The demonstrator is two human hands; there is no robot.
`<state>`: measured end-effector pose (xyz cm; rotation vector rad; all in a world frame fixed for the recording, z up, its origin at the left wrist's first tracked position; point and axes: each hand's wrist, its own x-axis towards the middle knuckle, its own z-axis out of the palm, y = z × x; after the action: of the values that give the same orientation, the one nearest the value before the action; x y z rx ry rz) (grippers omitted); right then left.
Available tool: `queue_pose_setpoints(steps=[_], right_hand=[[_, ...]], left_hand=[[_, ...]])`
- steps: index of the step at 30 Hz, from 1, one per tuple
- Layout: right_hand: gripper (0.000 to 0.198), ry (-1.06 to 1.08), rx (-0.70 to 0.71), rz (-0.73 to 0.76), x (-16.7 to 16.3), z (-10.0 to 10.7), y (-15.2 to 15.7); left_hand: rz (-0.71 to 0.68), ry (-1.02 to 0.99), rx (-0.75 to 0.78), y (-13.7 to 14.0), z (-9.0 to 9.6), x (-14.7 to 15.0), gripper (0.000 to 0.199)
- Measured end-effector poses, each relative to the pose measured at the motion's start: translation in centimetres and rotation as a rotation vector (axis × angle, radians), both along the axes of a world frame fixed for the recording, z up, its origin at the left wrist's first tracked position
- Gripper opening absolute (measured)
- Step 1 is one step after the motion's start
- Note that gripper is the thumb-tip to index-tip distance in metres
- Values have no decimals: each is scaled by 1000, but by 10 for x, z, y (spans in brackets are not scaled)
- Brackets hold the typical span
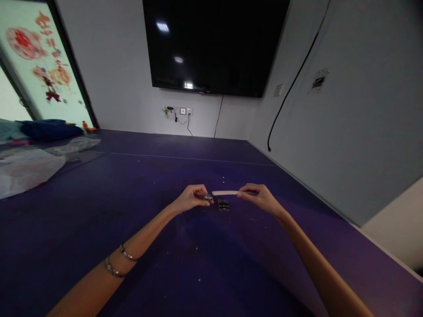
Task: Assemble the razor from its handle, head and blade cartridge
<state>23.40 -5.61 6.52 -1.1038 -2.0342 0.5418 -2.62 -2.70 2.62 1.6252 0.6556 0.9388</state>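
Observation:
My left hand [194,197] is closed in a pinch on a small shiny silver-grey piece [208,197], too small to identify. My right hand [259,197] grips one end of a thin, pale, flat strip [225,193] between thumb and fingers. The strip's free end points left, close to the silver piece; whether the two touch I cannot tell. Just below the strip, a small dark rectangular object [224,204] with lighter lines across it lies on the purple surface [198,246].
Tiny white bits [199,280] are scattered over the surface. Clear plastic sheeting [33,169] and dark blue cloth [51,129] lie at the left. On the wall hang a large black television [214,44] and a loose black cable [294,81].

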Motion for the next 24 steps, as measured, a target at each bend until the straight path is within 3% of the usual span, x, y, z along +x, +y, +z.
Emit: queue_pose_setpoints(steps=[5,24], right_hand=[[26,-29,3,62,-2,3,-2],[26,-34,13,-1,1,0,1]], left_hand=[[26,18,-20,1,-1,0,23],[3,2,-20,0,1,-1,21]])
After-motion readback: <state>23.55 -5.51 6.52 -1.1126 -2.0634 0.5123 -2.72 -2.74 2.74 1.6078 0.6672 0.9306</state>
